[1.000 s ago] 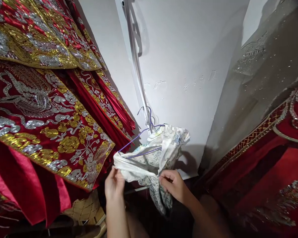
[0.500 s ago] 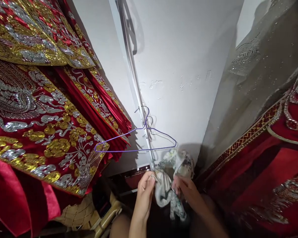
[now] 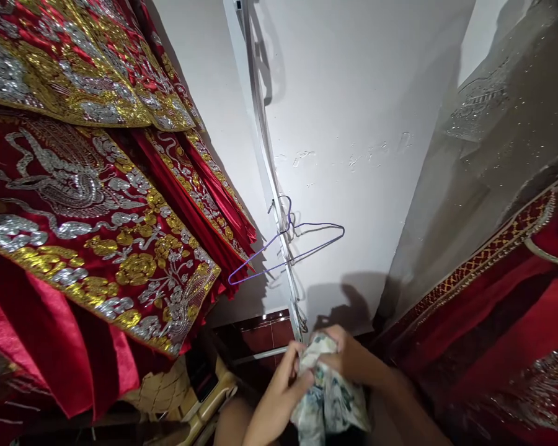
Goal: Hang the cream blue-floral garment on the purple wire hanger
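Observation:
A bunched white cloth with a green-and-grey floral print [image 3: 328,396] hangs between my two hands, low in the view. My left hand [image 3: 286,390] is closed on its left side, thumb pressed against the fabric. On the upper right of the cloth my right hand [image 3: 346,356] grips a gathered part, its fingertips partly hidden by folds. Whether the cloth is a garment or a scarf I cannot tell. Above my hands a purple wire hanger [image 3: 265,274] hangs tilted from a narrow metal rail on the wall, with nothing on it.
Red costumes with gold and silver sequins [image 3: 134,266] hang at the left. Another red beaded costume [image 3: 506,297] is at the right. The white metal rail [image 3: 266,142] runs down the pale wall. A bamboo chair [image 3: 199,409] stands low at the left.
Both hands have drawn the cloth together, closer to each other, and it hangs more bunched. The hanger has swung round and tilts. The whole view has shifted slightly.

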Demonstrator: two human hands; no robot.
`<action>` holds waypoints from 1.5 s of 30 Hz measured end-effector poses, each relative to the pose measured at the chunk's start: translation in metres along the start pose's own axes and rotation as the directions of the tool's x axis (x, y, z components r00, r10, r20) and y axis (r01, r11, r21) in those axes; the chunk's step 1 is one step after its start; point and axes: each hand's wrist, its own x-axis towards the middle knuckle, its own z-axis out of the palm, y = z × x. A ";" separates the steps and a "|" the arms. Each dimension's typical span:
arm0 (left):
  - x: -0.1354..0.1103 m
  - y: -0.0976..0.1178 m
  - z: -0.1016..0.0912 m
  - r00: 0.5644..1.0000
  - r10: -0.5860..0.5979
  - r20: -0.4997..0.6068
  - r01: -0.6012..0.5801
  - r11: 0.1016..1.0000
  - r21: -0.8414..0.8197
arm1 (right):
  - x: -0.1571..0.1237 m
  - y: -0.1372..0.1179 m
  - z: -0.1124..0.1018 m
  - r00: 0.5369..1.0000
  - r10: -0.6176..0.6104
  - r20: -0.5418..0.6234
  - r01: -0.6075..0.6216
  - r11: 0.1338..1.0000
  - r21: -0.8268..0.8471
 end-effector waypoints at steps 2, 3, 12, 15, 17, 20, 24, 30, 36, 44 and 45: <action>-0.015 -0.019 -0.009 0.996 -0.081 -0.039 0.085 0.990 0.110 | 0.020 -0.011 -0.017 0.984 -0.153 -0.094 0.146 0.987 -0.073; -0.022 -0.027 -0.013 0.990 -0.099 -0.098 0.114 0.981 0.159 | 0.032 -0.017 -0.025 0.955 -0.238 -0.177 0.220 0.969 -0.117; -0.049 -0.002 -0.066 0.976 -0.024 -0.216 0.158 0.760 0.631 | 0.116 0.003 -0.022 0.943 -0.082 -0.323 0.061 0.995 -0.075; -0.044 0.020 -0.088 0.981 -0.078 -0.177 0.190 0.569 0.800 | 0.099 0.017 -0.020 0.931 -0.088 -0.355 0.061 0.994 -0.088; -0.036 0.028 -0.104 0.984 -0.040 -0.176 0.171 0.512 0.842 | 0.081 0.018 -0.029 0.920 -0.118 -0.374 0.080 0.990 -0.116; -0.016 0.038 -0.124 0.970 0.188 -0.154 0.036 0.515 0.856 | 0.057 0.009 -0.047 0.905 -0.172 -0.389 0.118 0.980 -0.159; 0.015 0.065 -0.134 0.852 0.469 -0.234 -0.064 0.535 0.842 | 0.044 -0.004 -0.063 0.876 -0.259 -0.408 0.174 0.957 -0.234; 0.046 0.120 -0.106 0.787 0.596 -0.160 -0.218 0.512 0.831 | 0.038 -0.015 -0.059 0.903 -0.226 -0.364 0.113 0.945 -0.307; 0.075 0.126 -0.107 0.842 0.535 -0.070 -0.269 0.530 0.804 | 0.016 -0.021 -0.069 0.858 -0.340 -0.386 0.258 0.933 -0.250; 0.075 0.139 -0.119 0.798 0.598 -0.074 -0.276 0.472 0.837 | 0.019 -0.057 -0.159 0.927 -0.071 -0.367 0.003 0.983 -0.183; 0.076 0.140 -0.121 0.749 0.646 -0.147 -0.244 0.476 0.845 | 0.019 -0.063 -0.165 0.937 -0.062 -0.344 -0.009 0.980 -0.199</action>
